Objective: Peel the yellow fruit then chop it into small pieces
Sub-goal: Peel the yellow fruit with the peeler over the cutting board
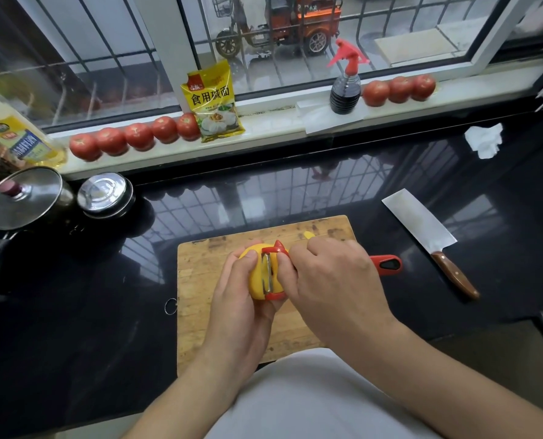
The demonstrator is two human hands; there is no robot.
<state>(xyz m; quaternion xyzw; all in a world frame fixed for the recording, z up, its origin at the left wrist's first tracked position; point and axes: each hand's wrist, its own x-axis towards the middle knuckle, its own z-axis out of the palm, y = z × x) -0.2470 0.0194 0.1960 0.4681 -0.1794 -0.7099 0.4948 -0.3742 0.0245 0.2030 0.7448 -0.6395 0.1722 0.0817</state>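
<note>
Head view. The left hand [248, 289] grips the yellow fruit [259, 274] above the board [200, 280], thumb on its upper side. The right hand [330, 280] is clamped on the red peeler [271, 270], whose blade lies against the fruit's skin; its handle end juts out past the hand. Step in hand: peeling, with much yellow skin apparently left. The next move calls for a blade stroke along the skin, then a turn of the fruit. The cleaver [422, 229] lies on the table [295, 198], well apart, untouched; chopping is not yet begun.
</note>
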